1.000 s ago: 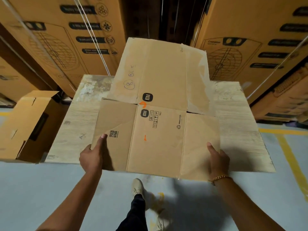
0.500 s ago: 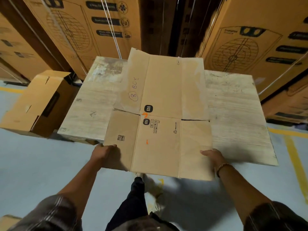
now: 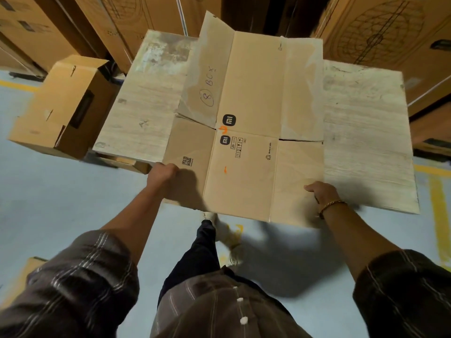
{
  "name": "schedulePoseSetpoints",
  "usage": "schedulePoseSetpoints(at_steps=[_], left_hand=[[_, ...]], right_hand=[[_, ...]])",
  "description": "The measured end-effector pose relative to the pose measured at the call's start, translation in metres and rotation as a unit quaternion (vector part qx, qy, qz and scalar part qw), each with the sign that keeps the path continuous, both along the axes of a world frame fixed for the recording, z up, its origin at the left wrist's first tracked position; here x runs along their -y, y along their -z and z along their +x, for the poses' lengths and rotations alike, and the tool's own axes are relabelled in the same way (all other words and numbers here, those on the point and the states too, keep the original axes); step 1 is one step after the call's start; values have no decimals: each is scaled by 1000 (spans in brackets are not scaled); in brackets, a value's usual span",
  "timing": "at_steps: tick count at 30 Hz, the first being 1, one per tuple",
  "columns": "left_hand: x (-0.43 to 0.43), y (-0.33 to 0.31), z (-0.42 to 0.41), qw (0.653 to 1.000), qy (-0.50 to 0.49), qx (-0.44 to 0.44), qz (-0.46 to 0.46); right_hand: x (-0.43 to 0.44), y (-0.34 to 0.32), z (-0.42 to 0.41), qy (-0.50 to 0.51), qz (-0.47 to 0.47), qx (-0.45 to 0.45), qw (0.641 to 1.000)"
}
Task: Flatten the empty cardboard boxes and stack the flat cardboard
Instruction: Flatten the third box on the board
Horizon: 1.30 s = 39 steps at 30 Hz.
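A flattened brown cardboard box with a black logo and orange marks lies spread over a pale wooden board, its near edge hanging past the board's front. My left hand grips the sheet's near left corner, fingers curled over the edge. My right hand, with a gold bracelet at the wrist, holds the near right flap at its edge. The far left flap is tilted up a little. An unflattened brown box with open flaps stands on the floor to the left of the board.
Tall printed cartons wall in the back and both sides behind the board. Grey floor with a yellow line lies to the right. My leg and shoe stand under the sheet's near edge. Another cardboard corner shows at lower left.
The flat sheet has slid further onto the board while the view dropped and moved closer. My hands went from thumbs-up holds on the sides to gripping the near corners.
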<state>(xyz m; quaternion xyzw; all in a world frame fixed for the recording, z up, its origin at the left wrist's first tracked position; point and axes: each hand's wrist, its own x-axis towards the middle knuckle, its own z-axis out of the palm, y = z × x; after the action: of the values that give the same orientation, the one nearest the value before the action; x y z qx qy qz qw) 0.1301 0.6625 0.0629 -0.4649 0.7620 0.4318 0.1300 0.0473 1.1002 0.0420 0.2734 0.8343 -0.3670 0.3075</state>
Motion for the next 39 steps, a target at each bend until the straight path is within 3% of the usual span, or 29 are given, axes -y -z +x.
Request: schedulePoseSetpoints(at_steps=[4,12,15,18,22,28,34,39], left_hand=[[-5,7,8,999,17,1,-44],[-24,13,40,977,35,7,-210],[-20,14,40,986,24,2,-163],[-19,10,38,993,20,-18,-112],[-28,-7,39,988,-11,-64,-139],[-24,-13,73,986,-63,-62,-144],[2,-26,121,968,-184,-103,-139],[40,-39,177,937,-281,-122,-167]], right_hand=[[-1,-2,17,131,10,-90,987],[-1,-5,46,72,102,-66,990],[-3,-5,50,46,135,-78,987],[-7,-7,51,24,152,-144,978],[-14,-11,49,32,155,-218,963],[-4,-17,38,-14,151,-275,950],[56,-43,17,-29,97,-323,941],[133,-58,5,-102,34,-341,934]])
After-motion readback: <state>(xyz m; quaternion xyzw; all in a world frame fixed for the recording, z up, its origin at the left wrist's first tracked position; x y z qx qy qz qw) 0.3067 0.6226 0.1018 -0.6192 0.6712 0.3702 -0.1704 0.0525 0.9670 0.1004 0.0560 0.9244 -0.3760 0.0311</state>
